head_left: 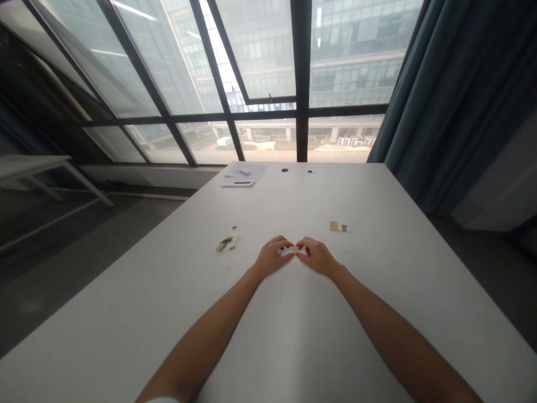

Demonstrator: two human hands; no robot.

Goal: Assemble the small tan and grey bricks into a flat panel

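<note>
Both hands meet over the middle of the white table (268,330). Between their fingertips is a small pale-yellow piece (295,249), too small for me to name its kind. My left hand (273,256) pinches it from the left with thumb and fingers. From the other side my right hand (316,256) closes on it the same way. A loose heap of small flat pieces (227,243), dark, tan and pale, lies to the left of my left hand. Beyond my right hand lie a tan square (334,226) and a grey square on a pale backing (344,228), side by side.
Papers (243,174) with a dark strip on them rest at the table's far left. Two small dark round spots (285,170) show near the far edge. Behind stand large windows, with a blue curtain (444,106) on the right and another white table (36,162) on the left.
</note>
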